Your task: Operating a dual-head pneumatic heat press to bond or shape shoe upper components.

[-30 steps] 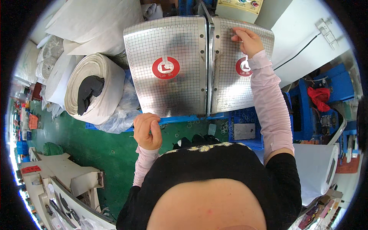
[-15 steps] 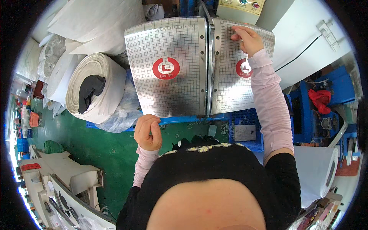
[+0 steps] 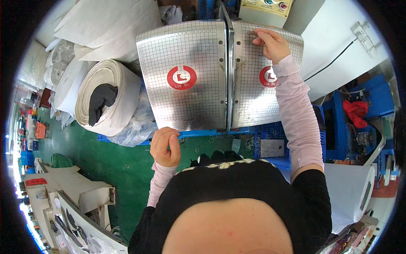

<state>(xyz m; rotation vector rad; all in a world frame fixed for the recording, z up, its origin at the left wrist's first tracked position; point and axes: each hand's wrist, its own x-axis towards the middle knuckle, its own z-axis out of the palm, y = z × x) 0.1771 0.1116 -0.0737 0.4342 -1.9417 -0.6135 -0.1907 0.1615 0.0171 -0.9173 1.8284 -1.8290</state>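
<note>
Two shiny metal plates with a printed grid lie side by side in front of me, the left plate [image 3: 186, 106] wider in view than the right plate [image 3: 249, 91]. Each bears a round red emblem. An upright metal bar [image 3: 230, 80] runs between them. My right hand [image 3: 274, 45] is over the far part of the right plate, fingers loosely bent and tips apart, nothing visible between them; whether it touches the plate I cannot tell. At the left plate's near corner, my left hand [image 3: 166, 147] is curled closed, its fingertips hidden.
To the left stands a large white roll [image 3: 127, 101] with a black piece [image 3: 101, 103] on top. A yellowish control panel [image 3: 266, 8] sits at the back. Blue crate [image 3: 275, 161] below the right plate; blue machinery [image 3: 372, 101] with red cloth [image 3: 355, 113] at right; white roll [image 3: 349, 190] near right.
The view has shifted slightly. My hands keep nearly the same pose and place at the plates.
</note>
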